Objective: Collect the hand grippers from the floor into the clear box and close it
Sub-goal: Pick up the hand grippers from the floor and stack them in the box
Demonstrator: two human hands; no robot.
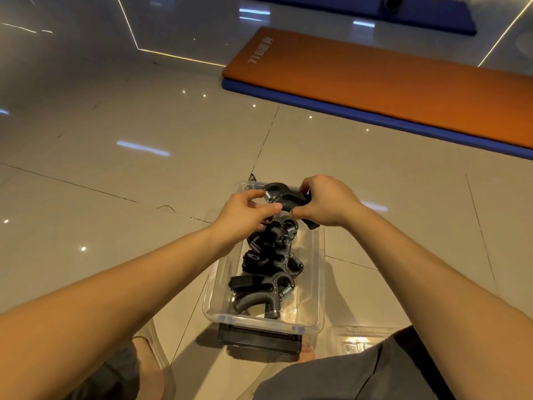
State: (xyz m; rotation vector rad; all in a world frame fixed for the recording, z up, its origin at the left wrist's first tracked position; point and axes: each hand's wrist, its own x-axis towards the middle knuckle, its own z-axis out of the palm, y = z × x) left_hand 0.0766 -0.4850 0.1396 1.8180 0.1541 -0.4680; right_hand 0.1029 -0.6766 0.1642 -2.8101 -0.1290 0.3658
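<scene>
Nearest the camera, grey shorts (375, 376) cover the person's knee and partly hide a clear moulded plastic lid (356, 339) that lies flat on the floor (144, 174), just right of the box's near corner. A black rectangular item (259, 340) sits against the near end of the box; what it is cannot be determined.

The clear box (313, 284) is a rectangular tub of transparent plastic with rounded corners. It stands upright and uncovered on the floor. Inside it, the stored hand grippers (259, 293) lie piled together. They have matt black curved handles and bright coiled steel springs.

Over the far end of the box, both hands hold the held hand gripper (284, 196):
- Left hand (245, 215): thumb and forefinger close in a pinch at the spring side of this gripper.
- Right hand (326, 202): fingers curl down around the handle on the opposite side, and a black handle end shows below the palm.

This gripper lies between the two hands, at rim height above the pile.

The floor is glossy beige tile with dark grout lines. Farther off, an orange mat (375, 90) lies on a blue mat (317, 108). A second blue mat (360, 13) is beyond.
</scene>
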